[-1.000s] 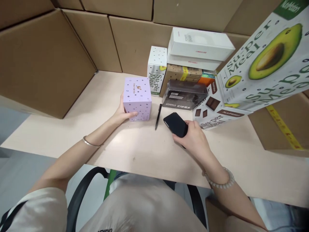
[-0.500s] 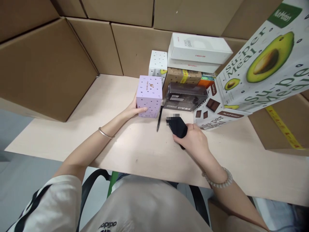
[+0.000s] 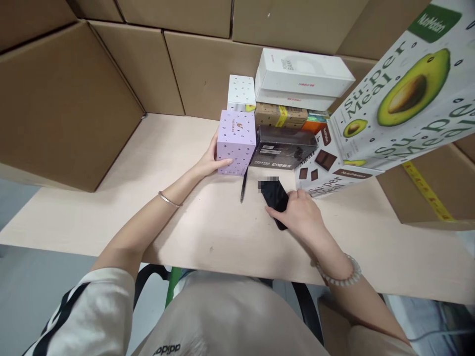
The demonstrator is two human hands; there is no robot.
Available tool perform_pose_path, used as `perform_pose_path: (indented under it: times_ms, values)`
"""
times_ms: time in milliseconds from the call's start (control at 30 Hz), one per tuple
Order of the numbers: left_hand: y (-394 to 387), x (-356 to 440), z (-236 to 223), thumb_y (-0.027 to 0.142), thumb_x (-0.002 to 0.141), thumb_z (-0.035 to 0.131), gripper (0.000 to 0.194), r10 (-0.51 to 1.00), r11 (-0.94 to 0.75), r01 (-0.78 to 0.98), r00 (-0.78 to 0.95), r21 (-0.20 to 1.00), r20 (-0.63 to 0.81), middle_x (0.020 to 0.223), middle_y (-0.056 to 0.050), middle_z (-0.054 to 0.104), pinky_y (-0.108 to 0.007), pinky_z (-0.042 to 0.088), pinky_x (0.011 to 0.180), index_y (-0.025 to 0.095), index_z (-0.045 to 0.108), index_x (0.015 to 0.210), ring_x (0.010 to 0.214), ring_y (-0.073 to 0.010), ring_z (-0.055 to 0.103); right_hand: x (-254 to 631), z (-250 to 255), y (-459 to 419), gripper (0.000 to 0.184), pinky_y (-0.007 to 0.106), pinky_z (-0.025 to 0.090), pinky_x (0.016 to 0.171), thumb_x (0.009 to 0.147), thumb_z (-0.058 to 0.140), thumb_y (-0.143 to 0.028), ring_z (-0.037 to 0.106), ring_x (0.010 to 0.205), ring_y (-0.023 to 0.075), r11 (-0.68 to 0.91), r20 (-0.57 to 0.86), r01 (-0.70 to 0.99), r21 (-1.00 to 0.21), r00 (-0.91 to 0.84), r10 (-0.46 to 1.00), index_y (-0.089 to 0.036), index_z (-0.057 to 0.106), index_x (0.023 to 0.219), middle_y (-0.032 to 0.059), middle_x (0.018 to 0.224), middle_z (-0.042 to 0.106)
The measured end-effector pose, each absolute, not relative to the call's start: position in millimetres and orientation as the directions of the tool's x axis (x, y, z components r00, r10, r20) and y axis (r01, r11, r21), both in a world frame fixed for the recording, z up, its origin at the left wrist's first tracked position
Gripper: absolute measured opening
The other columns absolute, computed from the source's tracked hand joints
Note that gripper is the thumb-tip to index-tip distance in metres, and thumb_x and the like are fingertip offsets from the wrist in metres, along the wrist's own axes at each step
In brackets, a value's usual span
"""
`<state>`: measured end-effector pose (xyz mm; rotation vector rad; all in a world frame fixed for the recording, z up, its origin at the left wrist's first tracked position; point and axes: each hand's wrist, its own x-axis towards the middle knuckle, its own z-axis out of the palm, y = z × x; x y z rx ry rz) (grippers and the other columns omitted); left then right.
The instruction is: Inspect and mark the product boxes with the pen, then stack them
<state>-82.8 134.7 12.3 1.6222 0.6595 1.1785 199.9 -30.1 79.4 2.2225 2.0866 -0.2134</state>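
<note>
My left hand (image 3: 212, 159) grips a lilac speckled box (image 3: 236, 141) from its left side, thumb across the front face. The box stands upright in front of a white speckled box (image 3: 241, 93) and against the left end of a dark shrink-wrapped box (image 3: 284, 148). A black pen (image 3: 243, 188) lies on the table, its upper end near the lilac box's lower right corner. To the right, my right hand (image 3: 301, 211) is closed around a black smartphone (image 3: 275, 198) held low at the table surface. Part of the phone's far end is blurred out.
Two white power bank boxes (image 3: 304, 74) are stacked on a brown taped box (image 3: 280, 114). Tall Su-per Meal cartons (image 3: 404, 94) stand at the right, beside a taped cardboard box (image 3: 419, 190). Large cardboard boxes (image 3: 67, 109) line the back and left of the pale table (image 3: 208, 222).
My left hand has pushed the lilac box to the right and slightly back, up against the dark box. It now covers the pen's upper end. My right hand keeps its hold on the smartphone.
</note>
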Motion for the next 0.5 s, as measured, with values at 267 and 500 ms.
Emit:
perform_pose_path:
  times_ms: [267, 500]
  values:
    - [138, -81, 9, 0.059, 0.071, 0.096, 0.114, 0.839, -0.408, -0.07, 0.364, 0.91, 0.404, 0.166, -0.022, 0.056, -0.065, 0.028, 0.139, 0.023, 0.043, 0.165, 0.169, -0.0452, 0.033, 142, 90, -31, 0.058, 0.042, 0.057, 0.085, 0.112, 0.048, -0.057, 0.077, 0.109, 0.0377, 0.208, -0.166, 0.977, 0.042, -0.199, 0.966, -0.004, 0.07, 0.121, 0.0255, 0.109, 0.079]
    - [143, -80, 4, 0.062, 0.071, 0.095, 0.123, 0.824, -0.426, -0.065, 0.384, 0.903, 0.416, 0.176, -0.021, 0.044, -0.066, 0.031, 0.138, 0.028, 0.034, 0.171, 0.17, -0.0459, 0.031, 115, 79, 16, 0.046, 0.039, 0.057, 0.091, 0.113, 0.039, -0.027, 0.08, 0.118, 0.0365, 0.131, -0.299, 0.991, -0.041, -0.137, 0.944, -0.003, 0.077, 0.122, 0.0285, 0.12, 0.082]
